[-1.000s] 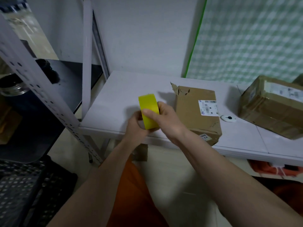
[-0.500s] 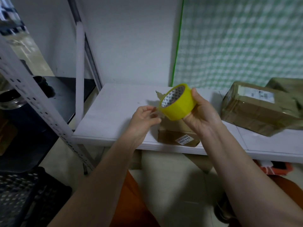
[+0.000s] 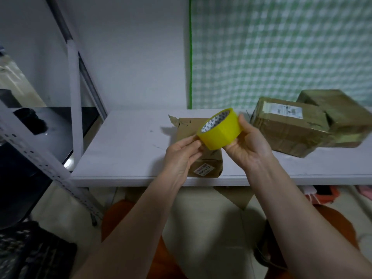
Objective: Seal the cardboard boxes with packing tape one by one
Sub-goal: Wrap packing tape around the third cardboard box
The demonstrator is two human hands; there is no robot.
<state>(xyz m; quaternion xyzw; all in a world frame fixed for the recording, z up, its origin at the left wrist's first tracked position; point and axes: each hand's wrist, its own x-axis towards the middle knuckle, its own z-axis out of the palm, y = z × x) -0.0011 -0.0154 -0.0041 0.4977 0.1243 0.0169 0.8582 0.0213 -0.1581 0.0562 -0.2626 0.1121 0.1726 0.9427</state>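
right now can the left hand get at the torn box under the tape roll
Probably yes. The left hand hovers just above the torn box, fingertips touching only the tape roll held by the right hand; nothing lies between.

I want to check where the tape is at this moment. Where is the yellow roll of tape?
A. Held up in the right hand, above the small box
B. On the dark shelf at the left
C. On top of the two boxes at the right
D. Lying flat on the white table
A: the right hand grips the yellow tape roll in the air over the small box, while the left hand touches its edge.
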